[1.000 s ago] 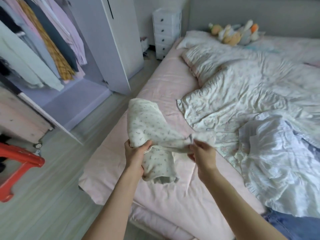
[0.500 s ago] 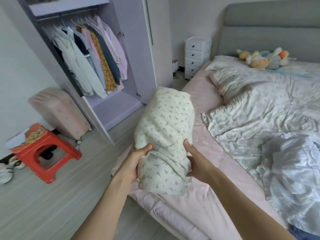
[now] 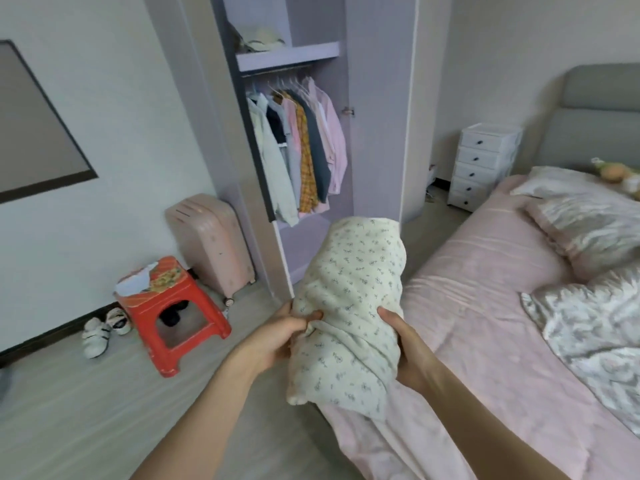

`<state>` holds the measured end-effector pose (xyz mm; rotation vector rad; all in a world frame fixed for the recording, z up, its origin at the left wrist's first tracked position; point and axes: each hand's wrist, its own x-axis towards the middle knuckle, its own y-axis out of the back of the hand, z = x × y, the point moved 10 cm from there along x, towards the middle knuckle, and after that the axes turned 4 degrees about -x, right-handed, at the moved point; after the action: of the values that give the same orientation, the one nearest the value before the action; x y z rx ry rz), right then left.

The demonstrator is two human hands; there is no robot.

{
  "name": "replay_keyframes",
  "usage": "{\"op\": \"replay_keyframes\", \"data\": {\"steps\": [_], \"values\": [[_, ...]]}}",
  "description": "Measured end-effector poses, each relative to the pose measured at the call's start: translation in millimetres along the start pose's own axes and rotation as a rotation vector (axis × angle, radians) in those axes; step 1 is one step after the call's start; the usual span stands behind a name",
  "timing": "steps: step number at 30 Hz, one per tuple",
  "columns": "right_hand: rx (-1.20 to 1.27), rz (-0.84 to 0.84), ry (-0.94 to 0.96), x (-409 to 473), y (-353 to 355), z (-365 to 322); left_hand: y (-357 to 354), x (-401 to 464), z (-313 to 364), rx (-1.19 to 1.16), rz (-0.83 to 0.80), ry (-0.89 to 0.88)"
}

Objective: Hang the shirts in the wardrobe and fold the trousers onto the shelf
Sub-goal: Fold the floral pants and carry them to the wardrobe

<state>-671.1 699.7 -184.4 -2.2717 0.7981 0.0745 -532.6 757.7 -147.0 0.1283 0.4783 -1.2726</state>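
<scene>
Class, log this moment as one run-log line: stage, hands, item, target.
stage: carrying | hands: left hand and right hand grip bundle | item: folded floral trousers | target: open wardrobe, shirts hanging

The bundle (image 3: 349,306) is cream with a small grey floral print. The wardrobe (image 3: 377,98) is pale lilac; in it hang shirts (image 3: 298,150) in white, pink, navy and an orange-yellow check. The stool (image 3: 173,306) is red, the heater (image 3: 211,240) pale pink, the sheet (image 3: 478,341) pink, the drawers (image 3: 481,164) white, and the headboard (image 3: 595,123) grey-green.
</scene>
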Motion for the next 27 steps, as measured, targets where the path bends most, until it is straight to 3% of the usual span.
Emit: {"op": "replay_keyframes", "data": {"steps": [3, 8, 12, 15, 18, 21, 23, 25, 27], "values": [[-0.155, 0.111, 0.025, 59, -20, -5, 63, 14, 22, 0.010, -0.022, -0.013], [-0.390, 0.125, 0.085, 133, -46, -31, 127, 55, 51, -0.257, -0.138, -0.008], [-0.547, -0.007, -0.008, 180, -57, -50, 152, 99, 76, -0.093, 0.036, -0.071], [-0.714, 0.042, -0.064, 215, -45, -83, 168, 139, 104, -0.106, 0.098, -0.106], [-0.675, 0.183, 0.084, 247, -31, -137, 175, 177, 143, -0.027, 0.120, -0.182], [-0.616, 0.220, 0.201, 280, -32, -173, 169, 214, 179, 0.118, 0.100, -0.216], [-0.843, 0.302, 0.288, 297, -34, -191, 168, 237, 198, 0.176, 0.081, -0.222], [-1.062, 0.441, 0.505, 309, -33, -224, 171, 264, 216, 0.201, 0.047, -0.228], [-1.460, 0.544, 0.656, 313, -45, -253, 172, 288, 228, 0.252, 0.020, -0.216]]}}
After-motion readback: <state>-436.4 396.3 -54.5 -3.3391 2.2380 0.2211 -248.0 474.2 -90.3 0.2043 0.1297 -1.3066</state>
